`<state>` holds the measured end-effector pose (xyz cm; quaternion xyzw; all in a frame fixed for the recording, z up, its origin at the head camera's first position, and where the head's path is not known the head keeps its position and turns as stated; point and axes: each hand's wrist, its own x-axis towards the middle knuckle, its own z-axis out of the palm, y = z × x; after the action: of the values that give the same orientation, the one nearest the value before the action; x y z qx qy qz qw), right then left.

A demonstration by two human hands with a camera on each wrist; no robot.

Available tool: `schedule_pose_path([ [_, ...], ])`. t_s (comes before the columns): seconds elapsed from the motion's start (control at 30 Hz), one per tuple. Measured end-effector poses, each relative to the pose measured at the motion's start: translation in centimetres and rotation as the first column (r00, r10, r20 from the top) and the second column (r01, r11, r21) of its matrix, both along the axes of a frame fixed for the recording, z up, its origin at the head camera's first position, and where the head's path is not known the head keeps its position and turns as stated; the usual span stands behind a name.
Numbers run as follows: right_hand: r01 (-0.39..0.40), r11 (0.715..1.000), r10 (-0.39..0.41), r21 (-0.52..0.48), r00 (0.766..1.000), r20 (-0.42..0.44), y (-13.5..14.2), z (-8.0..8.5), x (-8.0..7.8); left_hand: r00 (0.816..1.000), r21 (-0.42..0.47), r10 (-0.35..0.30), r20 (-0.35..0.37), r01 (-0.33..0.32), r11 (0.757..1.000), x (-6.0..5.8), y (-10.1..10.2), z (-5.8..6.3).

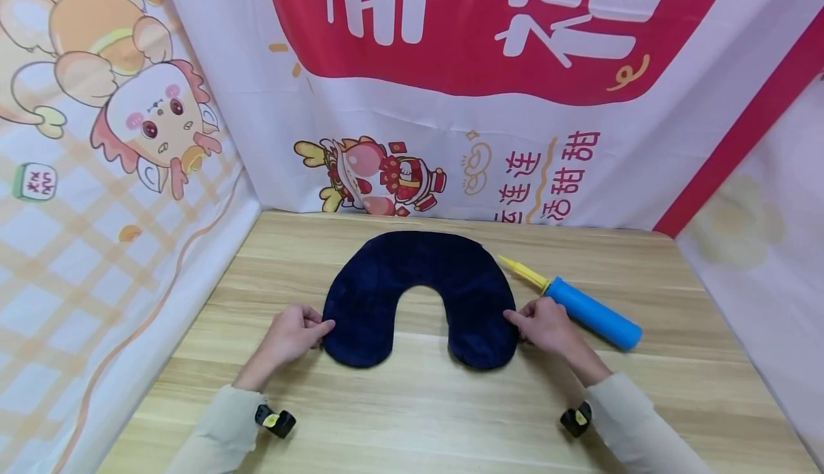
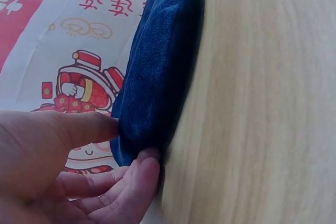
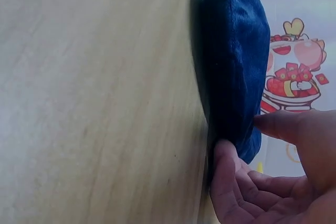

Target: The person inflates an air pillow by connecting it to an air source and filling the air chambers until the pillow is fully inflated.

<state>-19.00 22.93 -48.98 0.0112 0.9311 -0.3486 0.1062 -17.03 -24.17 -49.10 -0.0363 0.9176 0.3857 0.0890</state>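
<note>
A dark navy, plush U-shaped neck pillow (image 1: 421,259) lies on the wooden table, its open side facing me. My left hand (image 1: 295,332) pinches the outer edge of its left arm, thumb on top and fingers beneath. In the left wrist view, the pillow (image 2: 157,72) looks padded, with the left hand's fingertips tucked at its underside. On the other side my right hand (image 1: 543,324) pinches the outer edge of the right arm in the same way. The right wrist view shows the pillow (image 3: 236,61) between thumb and fingers there.
A blue hand pump (image 1: 595,313) with a yellow nozzle (image 1: 524,270) lies right of the pillow, close beside my right hand. Printed cloth hangings (image 1: 412,113) stand along the back and both sides of the wooden table (image 1: 418,417).
</note>
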Motion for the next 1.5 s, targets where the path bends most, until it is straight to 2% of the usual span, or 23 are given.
schedule_pose_path([
  [0.17,0.021,0.999,-0.019,-0.034,0.999,0.049,0.1,-0.1,-0.1,1.0,0.027,0.017,0.004,-0.017,0.999,0.0,0.1,-0.2],
  [0.37,0.016,0.998,-0.011,-0.061,0.997,0.077,-0.4,0.3,0.6,1.0,0.052,0.023,0.008,-0.023,0.998,-0.2,-0.4,-0.1],
  [0.63,-0.062,0.996,0.065,-0.065,0.997,0.051,-2.5,0.7,2.7,0.999,0.046,0.029,-0.022,-0.028,0.999,-1.4,-2.5,0.2],
  [0.77,-0.117,0.99,0.123,-0.079,0.99,0.068,-3.3,1.0,3.9,0.998,0.048,0.037,-0.056,-0.034,0.998,-2.3,-3.2,0.3],
  [0.87,-0.145,0.987,0.151,-0.061,0.983,0.1,-3.4,1.1,4.1,0.997,0.036,0.031,-0.072,-0.028,0.999,-2.5,-3.2,0.3],
  [1.0,-0.123,0.992,0.122,0.003,0.985,0.119,-2.7,1.5,3.1,0.999,0.0,0.014,-0.051,-0.014,1.0,-1.5,-2.7,0.6],
  [1.13,-0.087,0.996,0.084,0.026,0.993,0.083,-2.2,1.6,0.9,1.0,-0.032,0.021,-0.011,-0.021,0.999,0.3,-2.5,0.8],
  [1.2,-0.074,0.997,0.072,0.03,0.995,0.063,-2.0,1.5,-0.2,1.0,-0.034,0.021,-0.009,-0.021,0.999,0.8,-2.3,0.8],
  [1.33,-0.066,0.997,0.064,0.025,0.996,0.059,-2.0,0.8,-1.6,1.0,-0.021,0.025,-0.016,-0.025,0.999,0.9,-1.9,0.4],
  [1.5,-0.067,0.998,0.068,-0.022,0.994,0.09,-2.4,0.4,-2.0,0.999,0.003,0.043,-0.01,-0.043,0.999,0.4,-2.2,0.2],
])
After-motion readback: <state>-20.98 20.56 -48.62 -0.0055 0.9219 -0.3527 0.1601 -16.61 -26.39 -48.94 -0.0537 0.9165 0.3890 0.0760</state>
